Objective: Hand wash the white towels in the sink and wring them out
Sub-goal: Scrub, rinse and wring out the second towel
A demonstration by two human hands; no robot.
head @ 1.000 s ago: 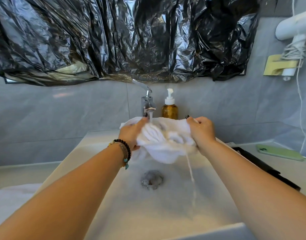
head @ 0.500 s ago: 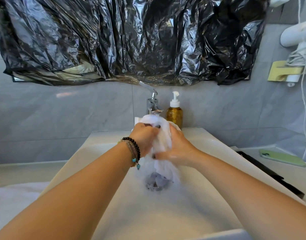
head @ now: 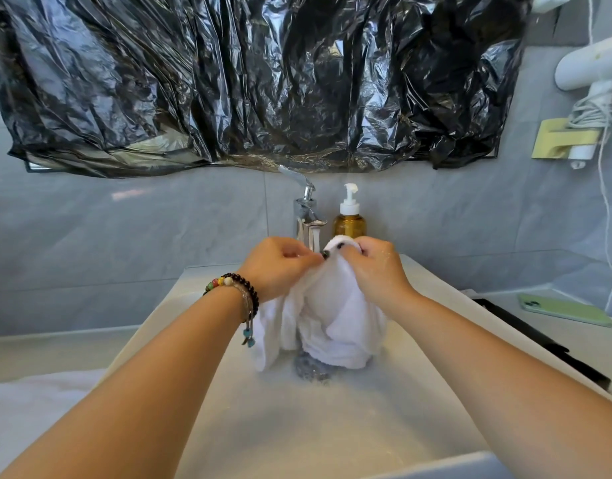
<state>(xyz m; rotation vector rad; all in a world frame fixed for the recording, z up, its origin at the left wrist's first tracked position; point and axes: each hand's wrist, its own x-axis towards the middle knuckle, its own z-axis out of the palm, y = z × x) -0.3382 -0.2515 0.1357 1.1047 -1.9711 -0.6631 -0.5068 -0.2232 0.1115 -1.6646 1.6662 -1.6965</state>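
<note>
A wet white towel (head: 335,319) hangs bunched over the white sink (head: 332,426), its lower folds just above the drain (head: 309,369). My left hand (head: 278,267), with bead bracelets on the wrist, grips the towel's upper left part. My right hand (head: 375,267) grips the top of the towel right beside it, fingers curled round the cloth. Both hands sit just below the chrome tap (head: 308,219). Another white towel (head: 38,402) lies on the counter at the lower left.
An amber soap pump bottle (head: 349,219) stands right of the tap. A green phone (head: 563,309) and a black flat object (head: 539,344) lie on the counter at right. Black plastic sheeting (head: 263,81) covers the wall above. A white hair dryer (head: 595,74) hangs at upper right.
The hands first held the towel spread wide, then came together on it. Now they grip it near its top side by side, and the towel hangs lower and looser over the drain.
</note>
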